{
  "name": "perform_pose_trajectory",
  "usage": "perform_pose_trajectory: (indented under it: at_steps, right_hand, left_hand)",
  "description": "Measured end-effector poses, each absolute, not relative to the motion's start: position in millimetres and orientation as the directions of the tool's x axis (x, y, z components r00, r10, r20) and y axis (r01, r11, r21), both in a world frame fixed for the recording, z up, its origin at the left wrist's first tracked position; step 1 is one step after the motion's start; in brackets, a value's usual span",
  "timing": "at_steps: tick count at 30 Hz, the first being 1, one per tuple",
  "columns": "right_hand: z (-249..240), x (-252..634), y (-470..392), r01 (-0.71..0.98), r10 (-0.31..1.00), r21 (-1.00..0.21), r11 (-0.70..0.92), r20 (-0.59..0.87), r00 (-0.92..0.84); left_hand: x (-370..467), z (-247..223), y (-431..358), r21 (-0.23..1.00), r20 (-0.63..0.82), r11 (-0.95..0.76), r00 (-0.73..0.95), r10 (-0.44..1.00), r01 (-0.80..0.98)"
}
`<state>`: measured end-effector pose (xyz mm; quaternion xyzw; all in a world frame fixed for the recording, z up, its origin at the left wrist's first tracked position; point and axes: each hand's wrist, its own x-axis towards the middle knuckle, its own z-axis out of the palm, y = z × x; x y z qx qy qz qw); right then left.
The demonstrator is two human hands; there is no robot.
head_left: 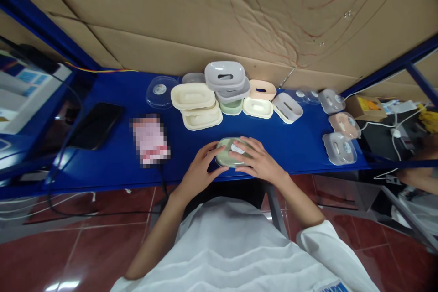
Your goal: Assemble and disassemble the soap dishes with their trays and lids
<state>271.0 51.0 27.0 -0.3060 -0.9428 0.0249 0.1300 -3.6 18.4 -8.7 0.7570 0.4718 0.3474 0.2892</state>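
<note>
At the front edge of the blue table lies a pale green plastic box (224, 157) with a clear lid and a round white label. My left hand (201, 166) grips the box at its left end, thumb low and fingers along the upper side. My right hand (258, 159) lies over the right part of the lid, its fingers reaching across the top beside the label and its thumb at the near edge. The fingers cover part of the lid. Behind the box are loose cream trays (193, 96), a grey slotted piece (224, 83) and a peach slotted piece (262, 89).
Several lidded boxes (340, 148) line the table's right end. Clear lids (160, 91) lie at the back left. A blurred pink item (150, 140) and a black phone-like slab (97, 125) are on the left. Cardboard (153, 18) walls the back. Another person's arm (419, 178) shows far right.
</note>
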Motion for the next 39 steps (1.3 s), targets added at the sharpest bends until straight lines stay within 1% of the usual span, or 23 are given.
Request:
perform_pose_trajectory:
  at_steps: [5,9,13,16,18,20,22,23,25,27,29,31,34,36,39]
  right_hand:
    - [22.8,274.1,56.2,0.535,0.54,-0.1,0.839,0.269,-0.797]
    - [19.4,276.3,54.2,0.537,0.537,-0.073,0.841,0.243,-0.808]
    - [15.3,276.4,55.4,0.517,0.523,-0.088,0.851,0.223,-0.823]
    - [13.3,279.6,53.6,0.506,0.518,-0.113,0.855,0.24,-0.821]
    - [15.1,291.2,50.3,0.545,0.558,-0.129,0.829,0.277,-0.783]
    - [20.5,316.0,49.0,0.675,0.67,-0.13,0.726,0.353,-0.653]
    - [28.7,354.2,54.5,0.855,0.784,-0.124,0.504,0.479,-0.393]
    - [33.1,376.6,60.8,0.925,0.802,-0.129,0.357,0.549,-0.233]
    - [40.2,421.6,79.4,0.983,0.772,-0.164,0.086,0.635,0.039]
    - [42.6,458.7,102.2,0.979,0.771,-0.171,-0.114,0.606,0.195]
    - [39.2,481.0,123.6,0.957,0.798,-0.155,-0.245,0.529,0.29]
    - [32.0,488.8,140.4,0.941,0.811,-0.145,-0.305,0.479,0.336]
    - [24.8,488.1,161.1,0.936,0.825,-0.136,-0.323,0.444,0.349]
    - [27.9,490.6,178.8,0.952,0.865,-0.115,-0.282,0.399,0.305]
    - [42.2,505.1,217.4,0.984,0.933,-0.085,-0.156,0.313,0.175]
  left_hand:
    - [-2.8,-11.0,16.4,0.758,0.244,-0.38,0.309,0.919,0.531]
    - [-3.6,-15.0,16.2,0.751,0.266,-0.396,0.307,0.914,0.528]
    - [-4.4,-16.0,16.4,0.749,0.262,-0.401,0.321,0.91,0.528]
    - [-3.8,-11.5,14.7,0.748,0.228,-0.388,0.341,0.912,0.538]
    - [-3.0,-7.3,12.6,0.75,0.212,-0.377,0.343,0.915,0.544]
    - [-2.2,-3.7,10.7,0.752,0.211,-0.365,0.324,0.922,0.549]
    - [-1.3,-1.6,9.7,0.751,0.215,-0.356,0.303,0.928,0.557]
    - [-0.7,-1.2,9.6,0.746,0.216,-0.354,0.299,0.93,0.563]
    - [0.3,-1.2,10.2,0.732,0.219,-0.362,0.303,0.927,0.577]
    - [1.3,-1.8,11.3,0.713,0.235,-0.382,0.312,0.92,0.588]
    - [1.7,-2.7,12.2,0.7,0.254,-0.401,0.318,0.913,0.591]
    - [1.7,-3.9,12.7,0.693,0.274,-0.413,0.315,0.909,0.59]
    - [1.8,-6.0,13.2,0.681,0.298,-0.424,0.302,0.905,0.597]
    - [2.4,-6.9,13.7,0.669,0.311,-0.429,0.295,0.903,0.607]
    - [3.6,-7.1,14.5,0.651,0.339,-0.45,0.297,0.893,0.612]
